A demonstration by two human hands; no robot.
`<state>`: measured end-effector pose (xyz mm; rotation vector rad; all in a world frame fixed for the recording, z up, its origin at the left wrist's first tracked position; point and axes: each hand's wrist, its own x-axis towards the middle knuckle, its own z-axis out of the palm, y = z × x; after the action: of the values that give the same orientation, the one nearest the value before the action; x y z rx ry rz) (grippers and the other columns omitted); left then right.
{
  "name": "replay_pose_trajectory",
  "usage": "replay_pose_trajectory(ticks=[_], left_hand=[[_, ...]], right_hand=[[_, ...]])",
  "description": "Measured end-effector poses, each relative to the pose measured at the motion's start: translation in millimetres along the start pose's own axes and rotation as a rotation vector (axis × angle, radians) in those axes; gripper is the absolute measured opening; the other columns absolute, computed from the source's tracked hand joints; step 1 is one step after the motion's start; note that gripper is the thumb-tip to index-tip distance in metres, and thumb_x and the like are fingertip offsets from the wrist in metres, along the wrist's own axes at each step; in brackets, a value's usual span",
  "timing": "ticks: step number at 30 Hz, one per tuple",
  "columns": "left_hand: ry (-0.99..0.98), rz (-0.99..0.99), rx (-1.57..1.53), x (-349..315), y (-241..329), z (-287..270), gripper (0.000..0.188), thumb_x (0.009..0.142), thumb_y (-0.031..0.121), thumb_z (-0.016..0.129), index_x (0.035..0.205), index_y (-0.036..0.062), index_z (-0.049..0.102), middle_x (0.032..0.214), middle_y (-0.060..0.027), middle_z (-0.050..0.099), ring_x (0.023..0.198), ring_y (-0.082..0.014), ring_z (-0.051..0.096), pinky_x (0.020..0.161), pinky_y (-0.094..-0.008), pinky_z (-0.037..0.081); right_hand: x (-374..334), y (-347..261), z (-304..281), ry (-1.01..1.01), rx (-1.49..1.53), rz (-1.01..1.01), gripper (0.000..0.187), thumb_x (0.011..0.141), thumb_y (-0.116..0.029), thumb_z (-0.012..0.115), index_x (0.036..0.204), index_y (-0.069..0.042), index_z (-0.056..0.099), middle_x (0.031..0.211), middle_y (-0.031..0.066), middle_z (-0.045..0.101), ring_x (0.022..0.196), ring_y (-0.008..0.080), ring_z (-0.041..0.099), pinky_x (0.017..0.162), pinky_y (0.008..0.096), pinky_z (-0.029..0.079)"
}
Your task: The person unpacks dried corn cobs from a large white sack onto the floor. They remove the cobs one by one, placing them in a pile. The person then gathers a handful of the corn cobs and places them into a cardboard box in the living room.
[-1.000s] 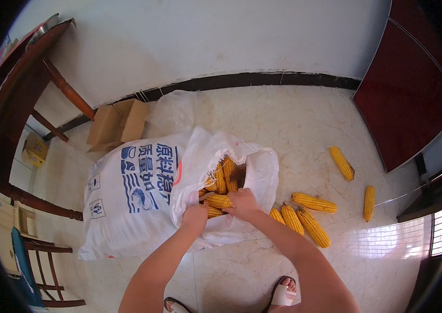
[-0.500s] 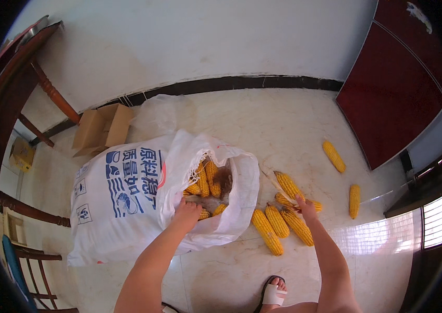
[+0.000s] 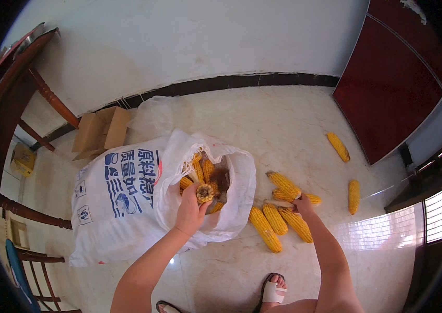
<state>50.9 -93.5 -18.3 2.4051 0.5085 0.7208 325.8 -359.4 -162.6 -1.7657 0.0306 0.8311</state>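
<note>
A white woven sack [image 3: 111, 214] with blue printing lies on its side, its mouth facing right and several yellow corn cobs [image 3: 198, 169] inside. At that mouth my left hand [image 3: 190, 211] is closed around a corn cob [image 3: 204, 193], whose cut end points up at me. To the right, over the floor, my right hand [image 3: 304, 204] grips the near end of another corn cob [image 3: 282, 182]. That cob lies across a further cob [image 3: 312, 199]. Close below them, several cobs [image 3: 274, 219] rest side by side. Brown corn silk [image 3: 220, 179] shows in the sack.
Two separate cobs, one farther [image 3: 339, 147] and one nearer [image 3: 354, 197], lie toward the right. An open cardboard box [image 3: 101, 130] and clear plastic [image 3: 153, 116] sit behind the sack. Wooden furniture [image 3: 27, 211] lines the left; a dark red panel [image 3: 393, 83] stands right.
My left hand has come up from inside the sack's mouth with a corn cob in it. The cob at my right hand has shifted slightly left.
</note>
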Motion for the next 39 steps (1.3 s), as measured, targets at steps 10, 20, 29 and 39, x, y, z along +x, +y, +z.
replay_pose_trajectory(ticks=[10,20,29,39], left_hand=[[0.103,-0.242,-0.965,10.7,81.8,54.6,0.051,0.082,0.006,0.06,0.121,-0.0011,0.028,0.11,-0.0121,0.046,0.105,-0.0192,0.05,0.083,-0.0294,0.047],[-0.084,-0.931,-1.059,-37.7,46.8,185.3,0.038,0.083,0.012,0.059,0.107,0.001,0.031,0.098,-0.0131,0.053,0.08,-0.0225,0.061,0.053,-0.0326,0.056],[-0.449,-0.93,-0.275,-33.2,5.4,191.2,0.042,0.086,0.04,0.05,0.077,-0.0007,0.054,0.066,-0.0138,0.059,0.058,-0.0225,0.062,0.046,-0.0339,0.049],[-0.637,-0.975,-0.273,-5.5,49.6,137.6,0.067,0.059,0.062,0.069,0.065,-0.0043,0.058,0.064,-0.0139,0.06,0.058,-0.0229,0.061,0.045,-0.0335,0.047]], right_hand=[[14.2,34.2,-40.3,0.172,-0.549,-0.208,0.031,0.08,-0.027,0.043,0.078,-0.003,0.062,0.077,0.0193,0.062,0.076,0.0335,0.06,0.069,0.0433,0.046],[-47.5,-25.4,-13.3,0.068,-0.499,-0.545,0.024,0.079,-0.021,0.043,0.074,-0.006,0.061,0.067,0.014,0.06,0.066,0.0303,0.059,0.062,0.0377,0.046],[-94.0,-11.2,39.6,-0.356,-0.781,-0.807,0.016,0.081,-0.019,0.046,0.081,-0.008,0.057,0.068,0.0157,0.058,0.063,0.0339,0.058,0.057,0.0412,0.047],[-127.5,-14.3,85.7,-0.585,-0.813,-0.827,0.016,0.082,-0.022,0.046,0.085,-0.009,0.056,0.073,0.0179,0.057,0.063,0.0358,0.056,0.058,0.0443,0.046]])
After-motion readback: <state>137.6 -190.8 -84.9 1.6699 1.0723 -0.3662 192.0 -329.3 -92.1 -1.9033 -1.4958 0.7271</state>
